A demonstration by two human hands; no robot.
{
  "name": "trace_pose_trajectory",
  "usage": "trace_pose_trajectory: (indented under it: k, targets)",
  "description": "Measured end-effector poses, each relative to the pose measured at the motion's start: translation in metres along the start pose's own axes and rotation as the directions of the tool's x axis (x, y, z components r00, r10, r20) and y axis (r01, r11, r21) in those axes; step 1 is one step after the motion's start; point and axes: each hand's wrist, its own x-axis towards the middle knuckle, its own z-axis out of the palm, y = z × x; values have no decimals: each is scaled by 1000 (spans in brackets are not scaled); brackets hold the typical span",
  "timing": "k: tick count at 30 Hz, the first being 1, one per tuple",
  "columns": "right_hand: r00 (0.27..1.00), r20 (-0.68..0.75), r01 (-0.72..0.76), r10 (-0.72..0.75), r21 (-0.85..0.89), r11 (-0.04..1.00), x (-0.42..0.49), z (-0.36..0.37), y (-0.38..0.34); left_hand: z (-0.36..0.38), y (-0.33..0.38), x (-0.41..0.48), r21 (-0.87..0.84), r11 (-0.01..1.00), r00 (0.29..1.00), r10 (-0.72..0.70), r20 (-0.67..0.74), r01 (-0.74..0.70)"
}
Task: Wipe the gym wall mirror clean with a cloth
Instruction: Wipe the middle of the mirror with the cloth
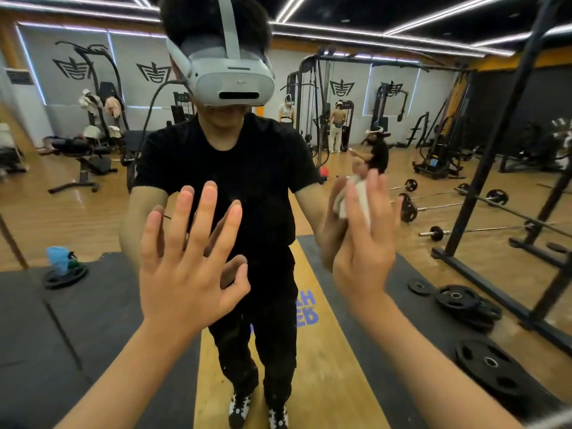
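At 9 o'clock on the mirror (93, 212), the left hand (185, 267) lies flat, fingers spread; at 3 o'clock, the right hand (365, 255) presses the cloth (360, 201) with straight fingers.

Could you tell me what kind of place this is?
Most likely a gym, seen largely as a reflection in a wall mirror. Barbells lie at the right, black weight plates lie low at the right, and a cable machine stands at the back.
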Motion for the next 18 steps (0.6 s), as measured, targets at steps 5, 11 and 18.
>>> trace_pose_trajectory:
  k: [5,11,18]
  targets:
    - [931,281,267,-234,-87,960,-90,-12,15,1,0,0,25,1000,1000,8,-3,-8]
    - [993,-79,-88,89,19,996,78,-7,47,2,-2,0,32,999,999,20,-32,-19]
    - [959,271,56,-83,107,993,-82,-15,20,1,0,-1,23,999,999,25,-28,-24]
